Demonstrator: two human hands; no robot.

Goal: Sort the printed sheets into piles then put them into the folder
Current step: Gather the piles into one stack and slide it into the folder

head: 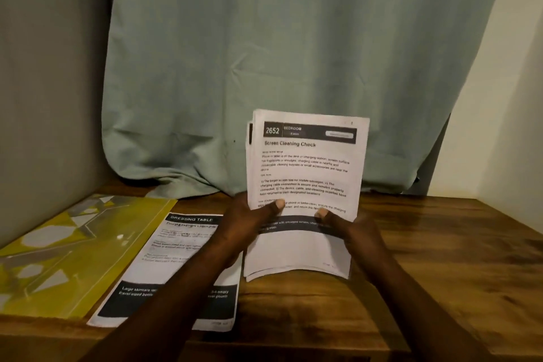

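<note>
I hold a stack of printed sheets (305, 173) upright above the wooden table (440, 258). Its top page reads "2652 BEDROOM, Screen Cleaning Check". My left hand (249, 223) grips the stack's lower left side with the thumb on the front. My right hand (352, 232) grips the lower right side, thumb also on the page. To the left, a sheet headed "DRESSING TABLE" (176, 261) lies flat on the table, partly hidden by my left forearm. Further left lies a yellow folder (67, 253) with grey shapes on its cover.
A pale green curtain (293, 53) hangs right behind the table. A grey wall (44, 97) closes the left side and a cream wall (505, 141) the right. Bare wood shows on the table's right half.
</note>
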